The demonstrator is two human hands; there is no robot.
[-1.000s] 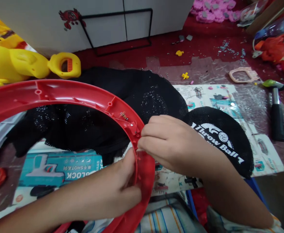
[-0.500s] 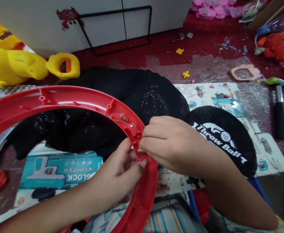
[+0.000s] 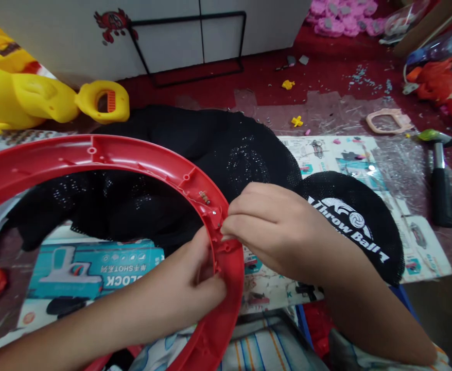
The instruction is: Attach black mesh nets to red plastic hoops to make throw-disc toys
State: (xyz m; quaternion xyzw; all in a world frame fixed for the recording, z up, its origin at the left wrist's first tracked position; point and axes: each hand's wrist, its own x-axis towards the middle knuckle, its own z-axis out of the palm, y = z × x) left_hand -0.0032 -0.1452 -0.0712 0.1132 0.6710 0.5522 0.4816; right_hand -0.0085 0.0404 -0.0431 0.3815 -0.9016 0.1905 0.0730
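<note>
A large red plastic ring (image 3: 141, 154) with an open channel, posts and ribs is held up over the table. My left hand (image 3: 191, 288) is closed around its inner rim, thumb on the channel side and the other fingers partly hidden behind. My right hand (image 3: 272, 226) reaches into the channel from the right with fingertips pinched together; whatever they hold is hidden. Just above those fingertips a small coiled spring (image 3: 205, 197) sits in the channel, with a thin wire running along the inner edge. Black mesh fabric (image 3: 195, 139) lies behind and below the ring.
A round black piece with white lettering (image 3: 357, 221) lies at right on printed cardboard (image 3: 422, 242). Farther right is a black-handled hammer (image 3: 442, 190). Yellow plastic duck-like parts (image 3: 48, 100) stand at back left. A black wire frame (image 3: 187, 20) leans against white panels.
The ring has turned slightly clockwise, carrying the spring right and down. My left thumb has moved down, away from my right fingertips. My right hand stays nearly in place, still pinched.
</note>
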